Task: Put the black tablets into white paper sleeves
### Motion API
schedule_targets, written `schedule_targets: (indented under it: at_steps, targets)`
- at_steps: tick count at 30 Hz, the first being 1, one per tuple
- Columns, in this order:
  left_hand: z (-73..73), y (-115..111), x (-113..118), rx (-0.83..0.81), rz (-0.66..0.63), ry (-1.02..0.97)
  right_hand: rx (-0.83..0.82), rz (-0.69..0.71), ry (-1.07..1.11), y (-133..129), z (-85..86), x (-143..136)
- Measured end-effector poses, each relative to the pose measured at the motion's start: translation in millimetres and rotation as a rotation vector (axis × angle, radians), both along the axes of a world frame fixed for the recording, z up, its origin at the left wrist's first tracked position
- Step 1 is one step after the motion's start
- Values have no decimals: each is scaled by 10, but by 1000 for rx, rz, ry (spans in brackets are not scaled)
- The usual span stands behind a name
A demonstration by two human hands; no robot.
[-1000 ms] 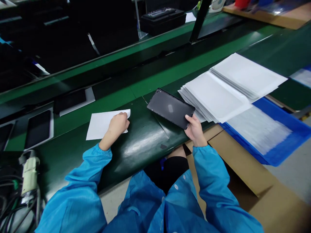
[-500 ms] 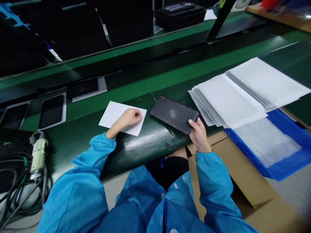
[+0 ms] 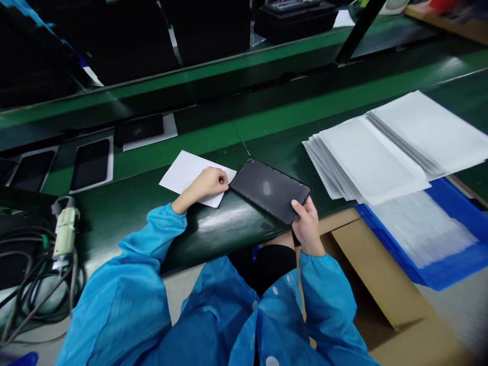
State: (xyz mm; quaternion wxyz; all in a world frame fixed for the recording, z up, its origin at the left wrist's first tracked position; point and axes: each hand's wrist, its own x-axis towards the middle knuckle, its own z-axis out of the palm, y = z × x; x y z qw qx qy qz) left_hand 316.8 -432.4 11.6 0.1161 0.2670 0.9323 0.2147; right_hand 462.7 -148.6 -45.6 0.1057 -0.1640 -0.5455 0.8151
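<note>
My right hand [image 3: 307, 223] grips a black tablet back cover [image 3: 267, 187] by its near right corner, thumb on top and fingers underneath. The cover is tilted above the green bench, with small camera openings at its far left corner and a pale oval mark in its middle. My left hand [image 3: 209, 182] is closed, its fingertips curled together close beside the cover's left edge. Whatever they pinch, if anything, is too small to make out. Beneath that hand lies a white sheet [image 3: 183, 170], partly covered by it.
Stacked white sleeves [image 3: 375, 157] lie on the right, beside a blue bin [image 3: 450, 269] and an open cardboard box [image 3: 381, 269]. Dark tablets [image 3: 90, 163] rest on white sheets at the left. An electric screwdriver [image 3: 65, 231] hangs among cables at the left.
The cover has tilted and shifted slightly towards my left hand, its left edge now close to those fingertips. My right hand has come slightly lower. The whole view has shifted a little.
</note>
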Motion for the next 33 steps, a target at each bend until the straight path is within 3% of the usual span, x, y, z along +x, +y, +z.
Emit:
schedule_targets:
  at_steps: [4, 13, 22, 25, 29, 33]
  targets:
    - [-39, -64, -52, 180, 26, -110, 24, -5, 13, 0, -20, -11]
    - [-115, -77, -93, 361, 56, -223, 79, -35, 8, -9, -35, 0]
    - [-204, 13, -41, 541, 271, -322, 119, -72, 23, -183, -54, 27]
    - [-192, 69, -11, 570, 334, -221, 116, -20, -12, -319, -57, 131]
    - [-102, 116, 57, 560, 287, -92, 85, 82, -61, -483, -33, 291]
    - [26, 178, 214, 566, 149, -129, 85, 138, -93, -560, 9, 344]
